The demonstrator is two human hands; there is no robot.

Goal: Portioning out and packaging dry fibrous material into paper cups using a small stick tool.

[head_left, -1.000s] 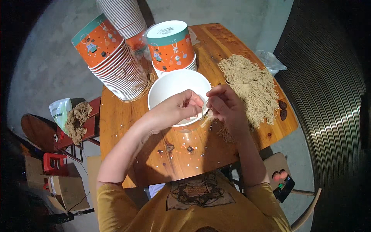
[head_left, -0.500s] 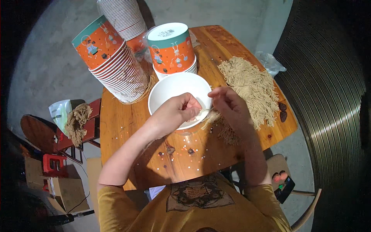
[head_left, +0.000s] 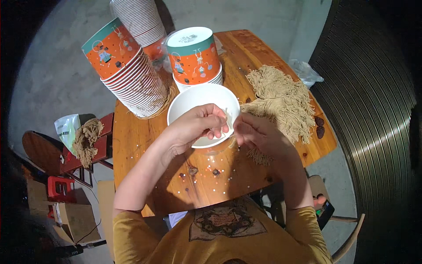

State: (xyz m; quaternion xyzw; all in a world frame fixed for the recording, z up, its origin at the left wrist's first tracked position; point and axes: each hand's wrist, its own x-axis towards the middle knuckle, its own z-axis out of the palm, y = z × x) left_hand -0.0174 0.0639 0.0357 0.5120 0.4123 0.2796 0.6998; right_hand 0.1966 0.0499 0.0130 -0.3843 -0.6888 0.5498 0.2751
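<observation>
My left hand point(head_left: 204, 123) is closed above the right part of a white paper bucket point(head_left: 184, 104), with a thin pale string point(head_left: 226, 115) at its fingertips. Close beside it, my right hand point(head_left: 257, 134) is closed in a pinch at the bucket's right rim. What its fingers hold is too small to make out. Behind my right hand lies a large heap of beige strings point(head_left: 288, 105), and some strands reach toward the bucket. The bucket stands upright with its mouth facing me.
An upside-down orange paper bucket point(head_left: 195, 61) tops a stack behind the white one. Another leaning stack point(head_left: 127, 79) with string around its base stands left. Small white dots dot the wooden table point(head_left: 145, 176). Two dark brown lumps point(head_left: 320, 127) lie right. A stool point(head_left: 99, 141) holds more string.
My right hand has lowered and its fingers have drawn in next to the left hand. My left hand has turned slightly, its fingertips still at the string.
</observation>
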